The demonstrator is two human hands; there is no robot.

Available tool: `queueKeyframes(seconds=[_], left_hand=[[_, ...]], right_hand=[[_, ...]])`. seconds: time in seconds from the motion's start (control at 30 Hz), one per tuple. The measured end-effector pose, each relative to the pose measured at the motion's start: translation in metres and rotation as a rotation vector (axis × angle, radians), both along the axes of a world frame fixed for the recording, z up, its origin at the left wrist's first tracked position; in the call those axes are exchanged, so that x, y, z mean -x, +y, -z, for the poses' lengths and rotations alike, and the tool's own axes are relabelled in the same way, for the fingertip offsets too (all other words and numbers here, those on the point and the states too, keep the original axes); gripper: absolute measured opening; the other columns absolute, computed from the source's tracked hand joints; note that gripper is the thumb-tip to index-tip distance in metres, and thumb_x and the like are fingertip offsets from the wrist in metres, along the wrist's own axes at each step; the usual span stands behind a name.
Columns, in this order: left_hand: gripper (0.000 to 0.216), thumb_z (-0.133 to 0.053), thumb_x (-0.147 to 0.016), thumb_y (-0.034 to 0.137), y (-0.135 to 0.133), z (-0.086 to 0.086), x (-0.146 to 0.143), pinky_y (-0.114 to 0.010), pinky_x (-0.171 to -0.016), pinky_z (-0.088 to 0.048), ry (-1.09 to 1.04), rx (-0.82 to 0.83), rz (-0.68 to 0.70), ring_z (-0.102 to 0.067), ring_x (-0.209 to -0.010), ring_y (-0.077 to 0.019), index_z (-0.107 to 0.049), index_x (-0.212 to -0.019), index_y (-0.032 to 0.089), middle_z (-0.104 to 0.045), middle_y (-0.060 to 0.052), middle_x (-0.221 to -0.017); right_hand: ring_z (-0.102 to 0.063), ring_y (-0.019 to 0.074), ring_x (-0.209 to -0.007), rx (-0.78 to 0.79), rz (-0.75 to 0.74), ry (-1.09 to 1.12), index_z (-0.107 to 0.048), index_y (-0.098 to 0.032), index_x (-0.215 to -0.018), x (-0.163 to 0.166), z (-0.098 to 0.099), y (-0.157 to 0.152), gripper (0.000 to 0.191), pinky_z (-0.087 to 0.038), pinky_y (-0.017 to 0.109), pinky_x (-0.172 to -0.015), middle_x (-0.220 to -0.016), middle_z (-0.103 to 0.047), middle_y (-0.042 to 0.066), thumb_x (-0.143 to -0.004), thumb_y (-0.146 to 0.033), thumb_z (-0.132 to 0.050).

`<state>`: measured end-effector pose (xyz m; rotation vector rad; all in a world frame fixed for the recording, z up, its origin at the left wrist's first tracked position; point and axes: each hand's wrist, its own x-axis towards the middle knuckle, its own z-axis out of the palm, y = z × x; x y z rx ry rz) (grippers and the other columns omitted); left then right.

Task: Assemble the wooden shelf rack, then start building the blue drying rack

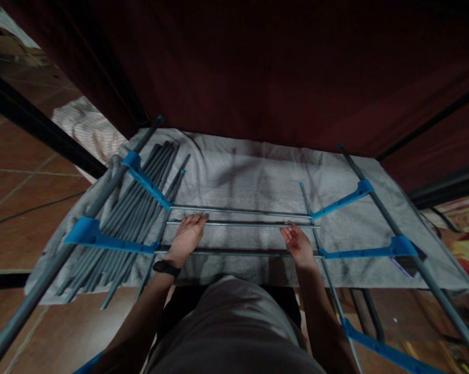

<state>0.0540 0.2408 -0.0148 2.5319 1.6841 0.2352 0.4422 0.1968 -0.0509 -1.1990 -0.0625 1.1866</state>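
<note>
A loose thin grey metal rod (242, 224) runs crosswise in front of me, between two similar crossbars. My left hand (186, 236), with a dark band on the wrist, is closed over the rod near its left end. Near the other end, my right hand (297, 242) has its palm turned partly up and its fingers closed on the same rod. The far crossbar (238, 210) and near crossbar (242, 253) span between blue plastic brackets. Left brackets (102, 240) and right brackets (369, 251) join thicker grey tubes to thin side rods.
A bundle of grey tubes (133, 218) lies on the left of the cloth-covered table (273, 171). A dark flat object (407, 264) rests by the right tube. Dark red fabric (257, 72) hangs behind. A lower blue bracket (386, 348) sticks out past the table's front edge.
</note>
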Motion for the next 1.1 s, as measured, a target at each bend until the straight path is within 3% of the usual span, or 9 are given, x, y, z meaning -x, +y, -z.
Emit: queueKeyframes(seconds=[0.37, 0.73, 1.1], left_hand=[[0.037, -0.043, -0.096, 0.016, 0.001, 0.003, -0.001, -0.047, -0.104, -0.046, 0.021, -0.023, -0.045, -0.063, -0.112, -0.0294, -0.068, -0.123, 0.021, -0.071, -0.012, -0.114], [0.039, -0.040, -0.097, 0.018, 0.002, 0.003, -0.001, -0.051, -0.103, -0.046, -0.007, 0.001, -0.043, -0.062, -0.112, -0.0331, -0.069, -0.125, 0.018, -0.071, -0.015, -0.116], [0.038, -0.042, -0.097, 0.018, 0.003, -0.001, -0.002, -0.048, -0.101, -0.047, 0.020, 0.016, -0.045, -0.062, -0.110, -0.0315, -0.070, -0.122, 0.018, -0.071, -0.013, -0.116]], right_hand=[[-0.071, 0.0127, -0.066, -0.016, -0.009, -0.040, -0.062, -0.023, -0.074, -0.001, 0.002, -0.001, 0.020, -0.064, 0.035, -0.094, -0.065, -0.068, -0.004, -0.084, -0.029, -0.079], [-0.072, 0.0132, -0.069, 0.013, 0.034, 0.016, -0.069, -0.022, -0.081, 0.004, -0.008, 0.002, 0.006, -0.064, 0.030, -0.082, -0.071, -0.075, -0.002, -0.082, -0.017, -0.071], [-0.073, 0.0134, -0.071, -0.002, 0.007, -0.005, -0.069, -0.022, -0.082, 0.002, -0.002, 0.002, 0.007, -0.063, 0.033, -0.091, -0.074, -0.076, -0.002, -0.080, -0.018, -0.074]])
